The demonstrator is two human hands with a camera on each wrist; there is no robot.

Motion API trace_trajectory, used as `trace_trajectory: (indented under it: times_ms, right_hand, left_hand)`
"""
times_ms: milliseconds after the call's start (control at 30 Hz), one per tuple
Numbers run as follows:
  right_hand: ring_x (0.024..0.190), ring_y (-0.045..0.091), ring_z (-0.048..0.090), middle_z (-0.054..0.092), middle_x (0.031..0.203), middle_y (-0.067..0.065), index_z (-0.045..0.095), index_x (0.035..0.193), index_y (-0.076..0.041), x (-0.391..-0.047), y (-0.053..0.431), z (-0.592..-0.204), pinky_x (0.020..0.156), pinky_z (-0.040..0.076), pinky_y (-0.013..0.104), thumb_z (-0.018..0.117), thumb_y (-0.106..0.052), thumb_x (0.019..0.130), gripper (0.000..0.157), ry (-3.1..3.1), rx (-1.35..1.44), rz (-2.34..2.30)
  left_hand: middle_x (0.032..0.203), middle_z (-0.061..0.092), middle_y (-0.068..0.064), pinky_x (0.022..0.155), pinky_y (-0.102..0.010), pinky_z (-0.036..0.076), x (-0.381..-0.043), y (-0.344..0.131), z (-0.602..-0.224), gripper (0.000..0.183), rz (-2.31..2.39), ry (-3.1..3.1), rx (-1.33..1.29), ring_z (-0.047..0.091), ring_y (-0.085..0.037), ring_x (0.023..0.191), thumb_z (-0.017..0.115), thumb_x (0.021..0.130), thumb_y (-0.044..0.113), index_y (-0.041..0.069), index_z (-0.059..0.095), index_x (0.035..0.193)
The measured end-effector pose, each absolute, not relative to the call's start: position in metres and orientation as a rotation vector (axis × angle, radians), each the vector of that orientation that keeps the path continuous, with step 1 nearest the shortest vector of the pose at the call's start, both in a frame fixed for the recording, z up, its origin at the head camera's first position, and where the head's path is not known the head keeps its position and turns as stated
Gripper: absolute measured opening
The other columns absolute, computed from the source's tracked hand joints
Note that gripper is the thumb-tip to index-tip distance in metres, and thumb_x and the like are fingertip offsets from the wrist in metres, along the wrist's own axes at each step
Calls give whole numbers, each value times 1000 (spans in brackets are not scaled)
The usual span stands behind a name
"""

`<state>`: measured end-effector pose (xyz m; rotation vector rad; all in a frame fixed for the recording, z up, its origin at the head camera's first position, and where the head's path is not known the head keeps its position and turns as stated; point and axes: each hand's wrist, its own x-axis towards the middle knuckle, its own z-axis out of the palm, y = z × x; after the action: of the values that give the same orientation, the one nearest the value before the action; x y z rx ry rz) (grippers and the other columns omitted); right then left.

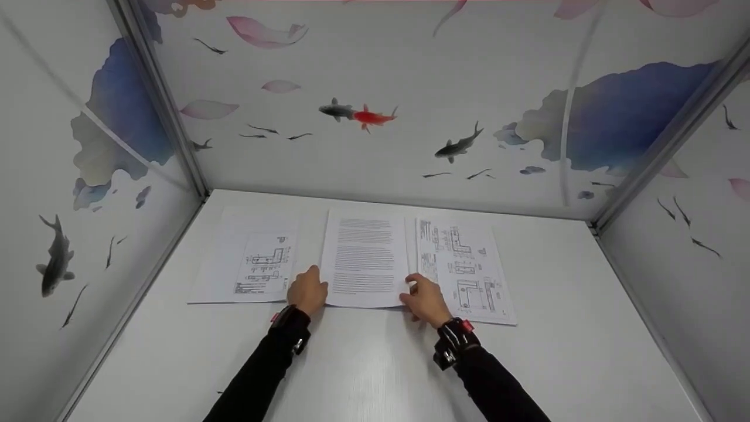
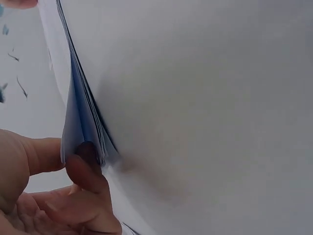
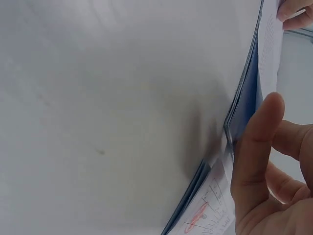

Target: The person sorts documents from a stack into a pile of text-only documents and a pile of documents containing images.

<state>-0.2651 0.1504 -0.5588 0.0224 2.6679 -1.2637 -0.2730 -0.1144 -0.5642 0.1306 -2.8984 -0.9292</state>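
A stack of printed text sheets (image 1: 364, 258) lies in the middle of the white table, between two other paper stacks. My left hand (image 1: 308, 291) grips its near left corner. In the left wrist view the left thumb (image 2: 88, 171) sits at the sheet edges, where the upper paper (image 2: 73, 122) bows up from those below. My right hand (image 1: 426, 300) holds the near right corner, and the right thumb (image 3: 259, 132) lies along the edge in the right wrist view. There too a gap shows between the top sheet and the lower sheets (image 3: 242, 95).
On the left lies a stack with a technical drawing (image 1: 263, 264), close by the left hand. Another drawing stack (image 1: 469, 275) lies on the right, partly behind the right hand; red marking (image 3: 196, 219) shows on its corner. Painted walls (image 1: 375, 70) enclose the table (image 1: 363, 363) on three sides.
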Motion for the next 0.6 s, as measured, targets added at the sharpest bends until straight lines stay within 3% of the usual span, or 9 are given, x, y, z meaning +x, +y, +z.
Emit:
trace_trajectory:
  times_ms: [133,333,600]
  right_hand:
    - [53,15,61,59,122,23,53,134,2,-264,151,-558,44,49,25,72,-14,86,55,2738,-6,-1140]
    - [54,14,60,62,105,19,57,127,9,-258,152,-559,47,50,26,77,-13,81,55,2739,-113,-1139]
    - [99,28,59,63,113,17,66,120,2,-255,147,-560,87,49,43,85,-17,70,56,2870,-167,-952]
  left_hand:
    - [79,63,-16,57,-40,46,-273,-115,-564,12,-882,-2936,151,59,-25,67,63,90,10,-2,62,88]
    - [88,58,-16,62,-41,46,-272,-117,-564,22,-859,-3001,179,55,-24,73,62,91,16,-5,66,94]
    - [80,60,-13,60,-38,44,-272,-117,-562,18,-865,-3019,176,51,-22,68,64,88,13,-4,66,91]
